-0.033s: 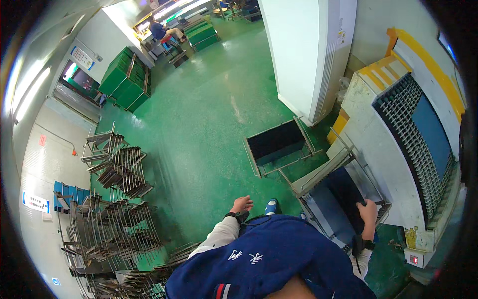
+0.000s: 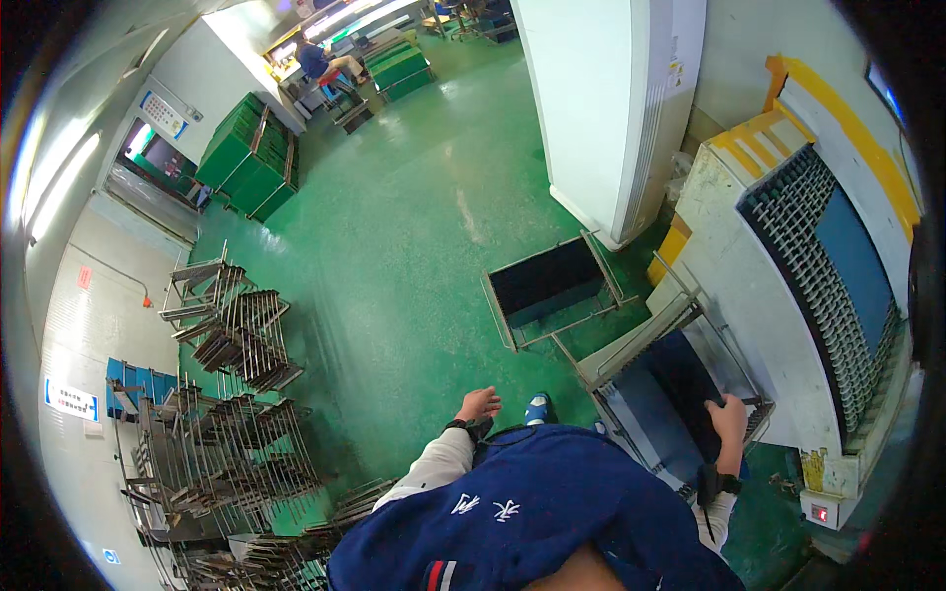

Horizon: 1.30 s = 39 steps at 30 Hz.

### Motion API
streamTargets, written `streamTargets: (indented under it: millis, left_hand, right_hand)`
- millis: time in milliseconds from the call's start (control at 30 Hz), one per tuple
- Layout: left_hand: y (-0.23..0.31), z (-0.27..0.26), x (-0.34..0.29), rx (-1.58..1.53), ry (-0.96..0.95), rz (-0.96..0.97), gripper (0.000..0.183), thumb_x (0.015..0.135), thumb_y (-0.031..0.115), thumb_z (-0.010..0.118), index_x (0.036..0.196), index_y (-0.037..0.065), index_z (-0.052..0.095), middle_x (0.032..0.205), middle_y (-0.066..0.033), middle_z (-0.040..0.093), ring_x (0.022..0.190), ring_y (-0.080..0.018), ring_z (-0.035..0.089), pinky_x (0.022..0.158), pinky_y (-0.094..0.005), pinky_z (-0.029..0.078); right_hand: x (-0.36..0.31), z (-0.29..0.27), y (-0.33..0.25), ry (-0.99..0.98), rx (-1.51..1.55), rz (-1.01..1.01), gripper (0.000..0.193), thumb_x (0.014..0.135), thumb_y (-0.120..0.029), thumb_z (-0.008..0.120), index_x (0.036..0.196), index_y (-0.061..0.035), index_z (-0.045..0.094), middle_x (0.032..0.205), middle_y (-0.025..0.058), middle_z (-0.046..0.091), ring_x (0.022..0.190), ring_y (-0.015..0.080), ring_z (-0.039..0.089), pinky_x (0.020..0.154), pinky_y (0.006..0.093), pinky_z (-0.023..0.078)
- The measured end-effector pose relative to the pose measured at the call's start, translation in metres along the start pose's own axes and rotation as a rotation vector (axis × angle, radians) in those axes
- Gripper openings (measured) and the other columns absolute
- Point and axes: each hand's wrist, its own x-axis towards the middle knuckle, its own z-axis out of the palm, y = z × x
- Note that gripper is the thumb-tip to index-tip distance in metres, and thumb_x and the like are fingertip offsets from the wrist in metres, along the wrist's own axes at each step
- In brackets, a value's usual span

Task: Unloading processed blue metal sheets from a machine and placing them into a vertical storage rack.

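At near right, in the metal rack [image 2: 680, 394] | your right hand [image 2: 730, 419] closes on the top edge of a dark panel [image 2: 690, 389] | looks thin, stiff, light: grip both edges | left hand [image 2: 479, 404] hangs loosely spread, empty, over green floor [image 2: 414, 246]

Bright overhead light glares off the green floor [image 2: 434, 197]; fisheye edges darken.

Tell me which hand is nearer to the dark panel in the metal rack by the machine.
Right. The right hand rests on the dark panel in the metal rack. The left hand hangs free over the green floor, well to its left.
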Motion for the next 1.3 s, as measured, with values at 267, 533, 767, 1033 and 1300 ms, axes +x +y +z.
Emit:
streamTargets:
  millis: [267, 533, 767, 1033, 1300]
  left_hand:
    - [0.001, -0.001, -0.001, 0.011, -0.012, 0.005, 0.035, 0.086, 0.029, 0.052, 0.107, 0.002, 0.047, 0.102, -0.0138, 0.055, 0.083, -0.0240, 0.056, 0.065, -0.0333, 0.048]
    - [0.002, -0.002, -0.001, 0.013, -0.031, 0.012, 0.034, 0.086, 0.029, 0.052, 0.108, 0.002, 0.047, 0.102, -0.0143, 0.055, 0.081, -0.0247, 0.057, 0.064, -0.0346, 0.048]
    - [0.004, 0.001, -0.004, 0.019, -0.007, 0.011, 0.035, 0.086, 0.028, 0.052, 0.109, 0.002, 0.047, 0.102, -0.0142, 0.055, 0.081, -0.0247, 0.057, 0.063, -0.0338, 0.048]
    - [0.005, 0.003, -0.005, 0.021, 0.017, 0.000, 0.038, 0.086, 0.027, 0.052, 0.112, 0.001, 0.046, 0.103, -0.0144, 0.055, 0.083, -0.0243, 0.057, 0.062, -0.0325, 0.048]
    - [0.006, 0.004, -0.004, 0.040, 0.012, -0.016, 0.036, 0.086, 0.027, 0.052, 0.111, 0.001, 0.047, 0.103, -0.0140, 0.055, 0.082, -0.0243, 0.057, 0.062, -0.0325, 0.048]
  right_hand:
    - [0.001, 0.004, 0.003, 0.035, -0.034, -0.019, 0.042, 0.066, -0.032, 0.068, 0.093, -0.0002, 0.062, 0.093, 0.0202, 0.061, 0.089, 0.0347, 0.057, 0.077, 0.0402, 0.044]
    - [0.004, 0.015, 0.013, 0.133, -0.019, -0.060, 0.037, 0.065, -0.030, 0.067, 0.088, -0.0002, 0.064, 0.083, 0.0197, 0.062, 0.082, 0.0341, 0.059, 0.072, 0.0389, 0.045]
    - [0.000, 0.007, 0.005, 0.115, -0.012, -0.051, 0.038, 0.065, -0.030, 0.067, 0.089, -0.0002, 0.063, 0.084, 0.0199, 0.062, 0.083, 0.0344, 0.059, 0.072, 0.0390, 0.045]
    - [-0.005, -0.004, -0.006, 0.047, -0.003, -0.019, 0.038, 0.066, -0.029, 0.067, 0.089, 0.0000, 0.063, 0.086, 0.0207, 0.061, 0.084, 0.0351, 0.058, 0.072, 0.0397, 0.045]
    - [0.001, 0.001, 0.002, 0.022, -0.014, -0.004, 0.044, 0.065, -0.034, 0.069, 0.094, -0.0011, 0.062, 0.093, 0.0196, 0.061, 0.090, 0.0341, 0.057, 0.078, 0.0396, 0.045]
